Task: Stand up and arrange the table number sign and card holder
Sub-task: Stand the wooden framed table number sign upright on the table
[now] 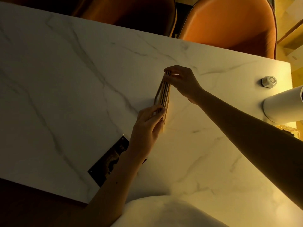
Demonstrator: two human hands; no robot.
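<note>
A long wooden card holder (pixel 164 94) with slotted grooves stands on its edge on the white marble table (pixel 65 79), a little right of the middle. My right hand (pixel 181 81) pinches its far end from above. My left hand (pixel 148 126) grips its near end. A thin dark-framed card sits in the holder's left slot. A flat black sign plate (pixel 109 161) with gold markings lies on the table near the front edge, partly under my left forearm.
A white cylindrical lamp (pixel 282 104) and a small white faceted knob (pixel 268 81) stand at the table's right end. Two orange-brown chairs (pixel 229 22) face the far edge. The table's front edge runs at lower left.
</note>
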